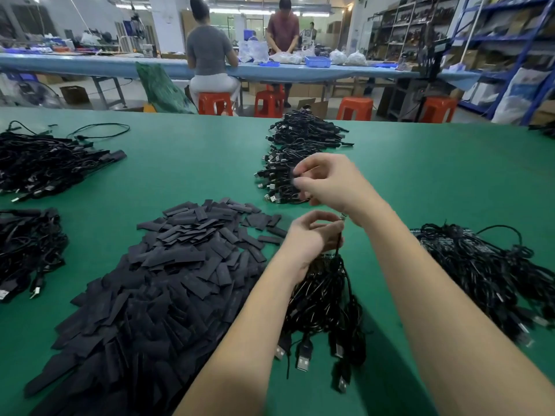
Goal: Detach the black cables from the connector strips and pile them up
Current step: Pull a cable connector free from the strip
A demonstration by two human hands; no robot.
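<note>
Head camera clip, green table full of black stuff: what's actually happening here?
A person is working through black cables at a green table. The left hand holds up a bundle of cables by one lead, while the right hand pinches a small black piece over the cable pile beyond. A heap of flat black strips lies at left, and more cable piles sit around.

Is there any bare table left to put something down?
Yes. Bare green table lies between the left cable heaps and the far cable pile, and right of that pile toward the far edge. It is crowded around the strip heap and both hands.
</note>
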